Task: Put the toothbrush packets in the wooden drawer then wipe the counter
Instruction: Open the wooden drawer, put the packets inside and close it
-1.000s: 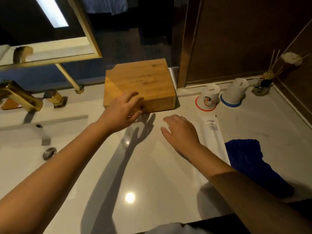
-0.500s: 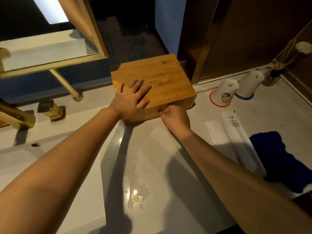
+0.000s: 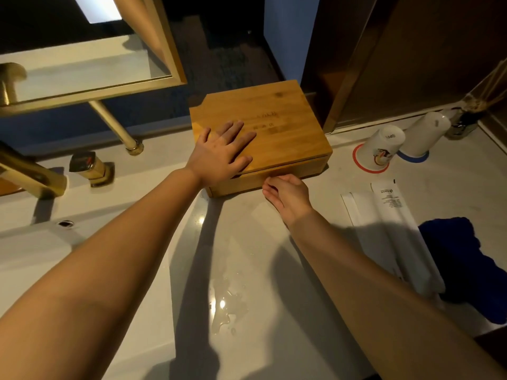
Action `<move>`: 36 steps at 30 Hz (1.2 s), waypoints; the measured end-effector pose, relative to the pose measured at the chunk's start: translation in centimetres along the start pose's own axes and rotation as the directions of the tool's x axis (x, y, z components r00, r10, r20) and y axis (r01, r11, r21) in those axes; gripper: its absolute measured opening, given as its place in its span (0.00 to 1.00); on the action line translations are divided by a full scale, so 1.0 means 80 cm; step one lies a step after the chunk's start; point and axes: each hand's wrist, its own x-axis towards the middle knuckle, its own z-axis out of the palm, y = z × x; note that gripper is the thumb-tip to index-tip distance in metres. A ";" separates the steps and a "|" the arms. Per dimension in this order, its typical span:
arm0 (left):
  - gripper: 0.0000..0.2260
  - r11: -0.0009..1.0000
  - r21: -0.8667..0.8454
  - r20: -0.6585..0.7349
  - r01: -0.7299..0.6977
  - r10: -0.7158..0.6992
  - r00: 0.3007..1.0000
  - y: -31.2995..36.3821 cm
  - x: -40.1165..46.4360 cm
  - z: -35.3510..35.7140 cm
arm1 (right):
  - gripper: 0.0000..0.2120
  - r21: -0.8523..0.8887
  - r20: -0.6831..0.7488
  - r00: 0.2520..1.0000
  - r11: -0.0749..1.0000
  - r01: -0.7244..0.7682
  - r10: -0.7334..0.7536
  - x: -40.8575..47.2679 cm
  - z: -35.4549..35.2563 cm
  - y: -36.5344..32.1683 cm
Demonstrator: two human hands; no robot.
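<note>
Your left hand (image 3: 222,153) lay flat on the lid of the wooden drawer box (image 3: 277,127), fingers straight and spread, pressing down on its near-left part. Your right hand (image 3: 288,194) was at the box's front face, fingers curled against the drawer front (image 3: 247,182); whether they pinched a pull there I could not tell, since the hand covered the spot. The drawer looked pushed in or very nearly so.

The box stood on the pale worktop (image 3: 123,270) near the back wall. The toothbrush packets (image 3: 389,212), white and long, lay side by side on the worktop to the right of your right forearm, well apart from the box. Their far ends touched a dark blue cloth (image 3: 466,259) bunched at the right edge.

A small puddle of water (image 3: 227,303) sat on the worktop between your forearms. Two upturned white cups (image 3: 384,149) stood right of the box, and a brass tap (image 3: 33,174) stood at the left.
</note>
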 end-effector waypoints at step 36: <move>0.28 1.000 -0.020 0.016 0.018 -0.018 1.000 0.003 -0.001 -0.004 | 0.04 -0.056 -0.041 0.999 0.998 -0.035 0.032 -0.103 -0.114 0.086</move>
